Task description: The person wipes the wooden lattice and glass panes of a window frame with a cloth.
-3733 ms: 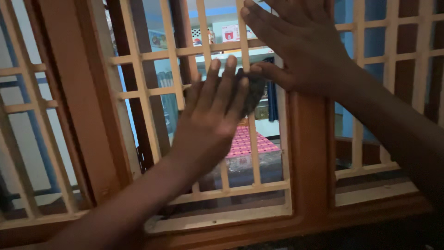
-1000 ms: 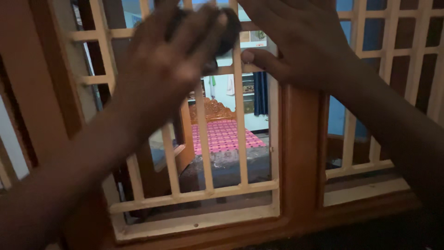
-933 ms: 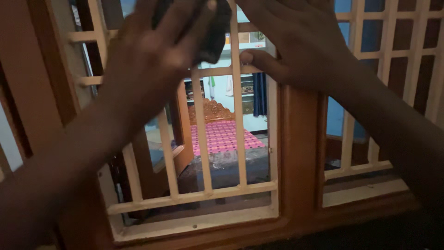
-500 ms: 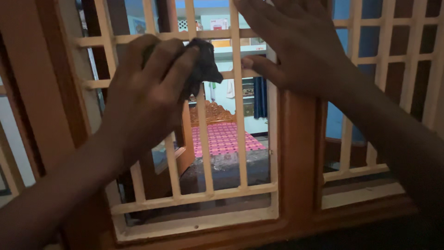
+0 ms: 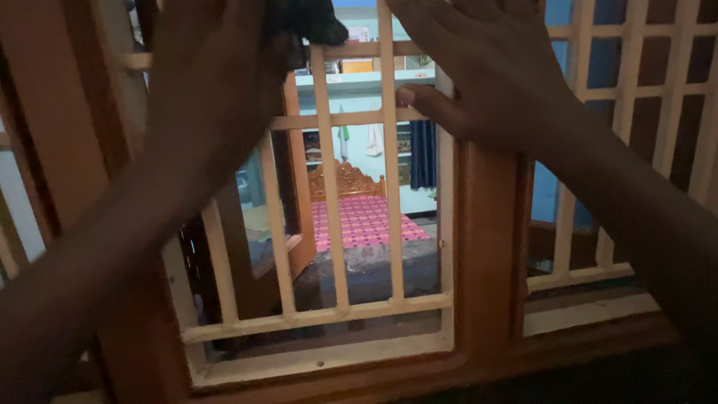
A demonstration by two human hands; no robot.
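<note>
A wooden window frame [image 5: 486, 247] in orange-brown fills the view, fitted with a cream grille [image 5: 333, 217] of upright and cross bars. Through the bars lies a room with pale blue walls, one bed [image 5: 363, 224] with a pink patterned cover and a carved headboard, and a shelf [image 5: 359, 78] higher up. A wooden shutter [image 5: 295, 187] stands open inward on the left side of the opening. A second grille panel [image 5: 636, 112] sits to the right of the frame's middle post.

Two hands are in view and one dark cloth [image 5: 307, 19]. The left hand [image 5: 217, 67] is raised to the top left of the grille, blurred, its fingers closed over the cloth and pressing it against the upper cross bar; the cloth sticks out just past the fingers at the top edge of the picture. The right hand [image 5: 486, 75] lies open and flat, holding nothing, palm against the grille's upper right corner, thumb on a cross bar. The two hands are near each other but apart.
</note>
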